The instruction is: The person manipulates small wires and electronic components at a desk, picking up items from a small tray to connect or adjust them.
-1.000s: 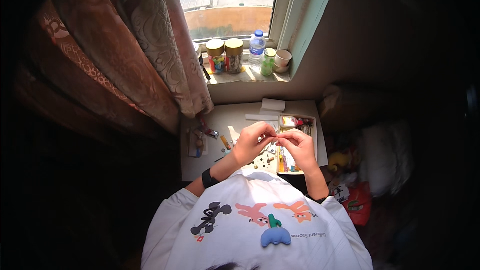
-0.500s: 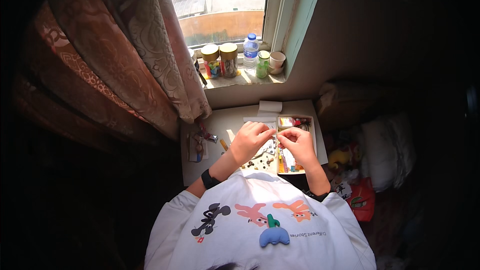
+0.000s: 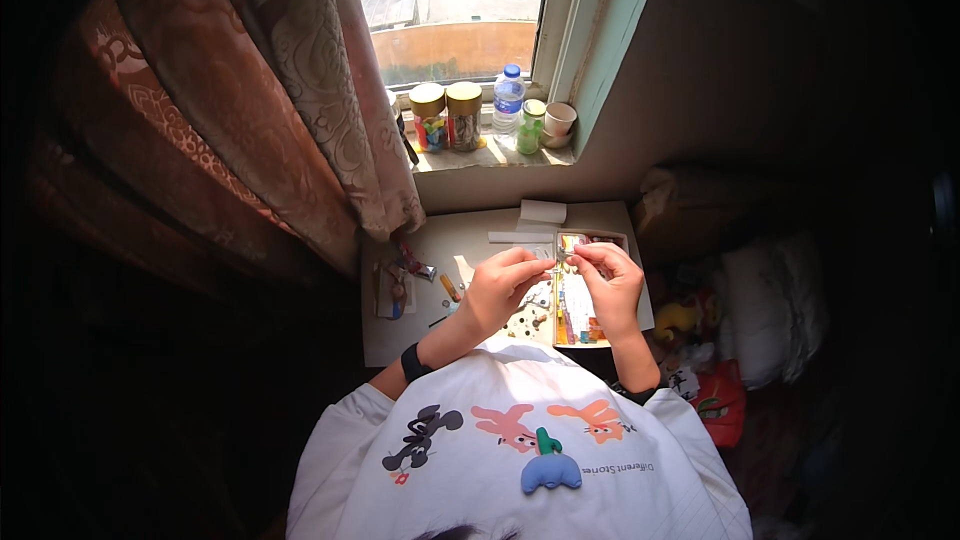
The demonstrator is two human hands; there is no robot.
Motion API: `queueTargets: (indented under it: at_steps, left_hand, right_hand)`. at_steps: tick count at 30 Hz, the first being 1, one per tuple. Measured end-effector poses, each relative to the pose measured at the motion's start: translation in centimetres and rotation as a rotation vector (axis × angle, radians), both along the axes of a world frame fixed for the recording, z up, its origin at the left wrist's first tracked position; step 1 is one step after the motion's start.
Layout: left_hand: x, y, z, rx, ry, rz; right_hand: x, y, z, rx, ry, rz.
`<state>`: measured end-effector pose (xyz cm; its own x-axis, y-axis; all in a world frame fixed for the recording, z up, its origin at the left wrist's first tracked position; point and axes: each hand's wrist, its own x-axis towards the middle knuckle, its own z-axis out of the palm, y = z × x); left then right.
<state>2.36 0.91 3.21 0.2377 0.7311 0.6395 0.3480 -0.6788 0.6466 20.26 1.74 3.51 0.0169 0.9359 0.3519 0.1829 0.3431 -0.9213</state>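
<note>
Above the table, my left hand is closed in a pinch with the fingertips pointing right. Facing it, my right hand also pinches, its thumb and forefinger close to the left fingertips. Something tiny seems to be between the fingers, too small to name. Beneath the right hand lies a shallow open box holding small colourful packets and pieces. Small dark and brown bits, perhaps beads, are scattered on the bright surface below the left hand. The hands hide part of the box.
Two gold-lidded jars, a water bottle, a green jar and a cup line the windowsill. A curtain hangs at the left. White paper lies at the table's back; a red bag sits at the right.
My right hand has risen slightly, its fingertips now higher and turned more toward the left hand. The left fingers have shifted a little. The whole view has moved slightly.
</note>
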Motion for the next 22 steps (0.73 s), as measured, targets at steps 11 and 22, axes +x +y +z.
queueTargets:
  at_steps: [11,22]
  left_hand:
    - [1.9,-0.2,-3.2,-0.626,-0.544,-0.129]
    - [1.8,0.0,-3.0,-0.625,-0.642,-0.147]
  right_hand:
    - [-2.5,-0.9,1.4,0.168,-0.014,-0.039]
    - [-2.5,-0.6,0.2,0.159,0.012,0.027]
